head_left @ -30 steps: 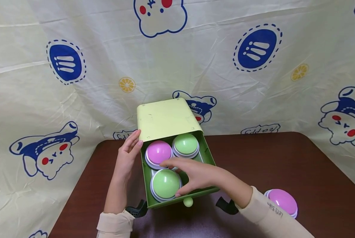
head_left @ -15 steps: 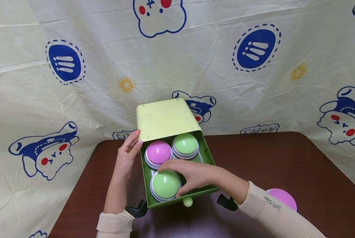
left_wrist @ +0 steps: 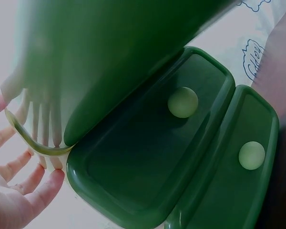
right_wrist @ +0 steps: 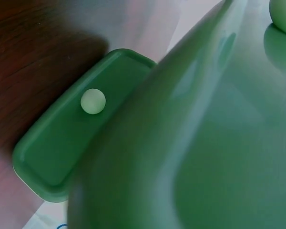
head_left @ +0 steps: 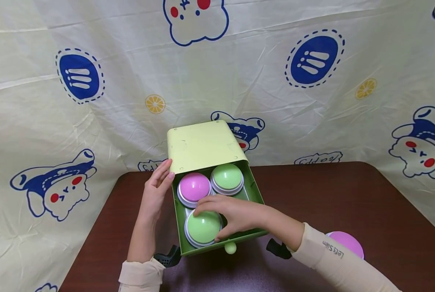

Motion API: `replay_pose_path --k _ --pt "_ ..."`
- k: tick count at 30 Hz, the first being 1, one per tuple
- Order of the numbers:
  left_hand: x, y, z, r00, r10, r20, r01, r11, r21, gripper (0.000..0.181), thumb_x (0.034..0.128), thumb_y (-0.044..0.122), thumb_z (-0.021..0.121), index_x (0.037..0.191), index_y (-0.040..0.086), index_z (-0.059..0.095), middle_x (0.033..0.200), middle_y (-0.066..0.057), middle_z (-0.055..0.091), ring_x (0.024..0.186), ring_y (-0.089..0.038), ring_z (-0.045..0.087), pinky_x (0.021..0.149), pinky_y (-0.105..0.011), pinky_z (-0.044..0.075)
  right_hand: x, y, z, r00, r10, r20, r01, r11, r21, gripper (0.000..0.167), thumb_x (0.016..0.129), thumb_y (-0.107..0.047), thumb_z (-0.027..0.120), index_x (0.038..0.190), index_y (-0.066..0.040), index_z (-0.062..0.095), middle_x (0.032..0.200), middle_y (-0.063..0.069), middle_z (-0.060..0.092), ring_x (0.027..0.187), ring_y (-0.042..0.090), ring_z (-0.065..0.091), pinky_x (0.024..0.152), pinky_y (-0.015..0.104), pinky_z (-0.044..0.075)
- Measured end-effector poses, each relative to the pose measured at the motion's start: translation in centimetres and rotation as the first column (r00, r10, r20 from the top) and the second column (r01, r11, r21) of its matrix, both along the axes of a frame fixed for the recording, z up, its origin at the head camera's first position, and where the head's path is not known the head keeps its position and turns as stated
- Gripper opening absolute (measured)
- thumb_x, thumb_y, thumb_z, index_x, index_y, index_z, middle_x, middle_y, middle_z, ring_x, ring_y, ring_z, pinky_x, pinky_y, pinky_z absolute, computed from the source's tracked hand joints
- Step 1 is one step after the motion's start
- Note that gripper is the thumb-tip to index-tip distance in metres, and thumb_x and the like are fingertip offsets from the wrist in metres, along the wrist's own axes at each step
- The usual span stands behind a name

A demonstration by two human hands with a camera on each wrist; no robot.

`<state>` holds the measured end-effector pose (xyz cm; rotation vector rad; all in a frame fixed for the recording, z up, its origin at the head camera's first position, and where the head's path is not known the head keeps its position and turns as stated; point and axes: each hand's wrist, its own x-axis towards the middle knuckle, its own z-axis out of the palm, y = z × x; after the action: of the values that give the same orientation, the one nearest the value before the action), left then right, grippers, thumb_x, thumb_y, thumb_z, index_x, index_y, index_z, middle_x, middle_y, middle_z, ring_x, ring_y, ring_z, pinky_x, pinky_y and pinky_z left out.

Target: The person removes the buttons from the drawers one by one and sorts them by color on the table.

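A pale-green cabinet (head_left: pixel 206 146) has its dark-green top drawer (head_left: pixel 258 190) pulled out, with several domed buttons inside. My right hand (head_left: pixel 235 213) reaches over the drawer's front, fingers and thumb curled round the front-left green button (head_left: pixel 202 227). Behind that button sits a pink one (head_left: pixel 194 187), and a second green one (head_left: pixel 227 177) is at its right. My left hand (head_left: pixel 157 182) rests its fingertips on the cabinet's left side; in the left wrist view the hand (left_wrist: pixel 14 191) has its fingers spread at the cabinet's edge. The right wrist view shows no hand, only green drawer surfaces.
Another pink button (head_left: pixel 346 243) lies on the brown table (head_left: pixel 312 194) at the right, partly behind my right sleeve. Two lower drawers with round knobs show in the left wrist view. A printed cloth (head_left: pixel 261 81) hangs behind the table.
My right hand has shifted slightly left, its fingers coming over the far edge of the front-left green button. The right sleeve now covers more of the pink button outside. My left hand stays still.
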<state>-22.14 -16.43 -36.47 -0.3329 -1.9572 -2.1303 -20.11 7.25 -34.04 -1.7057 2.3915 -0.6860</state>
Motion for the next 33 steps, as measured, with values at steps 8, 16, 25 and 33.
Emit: replay_pose_path --k 8,16,25,33 --pt "-0.1 0.0 -0.1 1.0 0.004 0.001 -0.004 1.0 0.001 0.044 0.09 0.013 0.055 0.133 0.006 0.045 0.137 0.003 0.036 0.12 -0.014 0.039 0.097 -0.029 0.033 0.0 0.3 0.2 1.0 0.014 0.013 -0.013 0.998 -0.06 0.059 0.068 -0.021 0.079 0.121 -0.015 0.053 0.126 0.001 0.045 0.117 0.013 0.039 0.097 0.027 0.033" --pt "0.0 0.0 0.0 1.0 0.004 0.0 -0.004 1.0 -0.001 0.044 0.0904 0.013 0.055 0.133 0.005 0.044 0.137 0.003 0.035 0.12 -0.014 0.039 0.097 -0.027 0.033 0.2 1.2 0.6 0.999 -0.02 0.033 0.023 0.994 -0.103 0.057 0.069 -0.024 0.078 0.12 -0.015 0.054 0.127 0.001 0.046 0.119 0.014 0.038 0.097 0.03 0.033" --pt "0.1 0.1 0.0 1.0 0.007 0.006 -0.007 1.0 0.009 0.044 0.0904 0.012 0.054 0.133 0.005 0.044 0.137 0.002 0.035 0.12 -0.014 0.038 0.098 -0.03 0.032 0.5 2.8 1.6 0.996 -0.055 0.067 0.066 0.983 -0.173 0.055 0.07 -0.024 0.078 0.119 -0.014 0.054 0.126 0.002 0.045 0.118 0.017 0.038 0.094 0.033 0.037" --pt "0.0 0.1 0.0 1.0 0.016 0.007 -0.016 1.0 0.006 0.044 0.0904 0.012 0.054 0.133 0.005 0.045 0.137 0.002 0.036 0.12 -0.014 0.039 0.099 -0.03 0.032 1.0 4.8 2.4 0.992 -0.124 0.035 0.129 0.962 -0.24 0.053 0.07 -0.028 0.077 0.118 -0.015 0.056 0.126 0.005 0.045 0.117 0.02 0.039 0.089 0.034 0.04"
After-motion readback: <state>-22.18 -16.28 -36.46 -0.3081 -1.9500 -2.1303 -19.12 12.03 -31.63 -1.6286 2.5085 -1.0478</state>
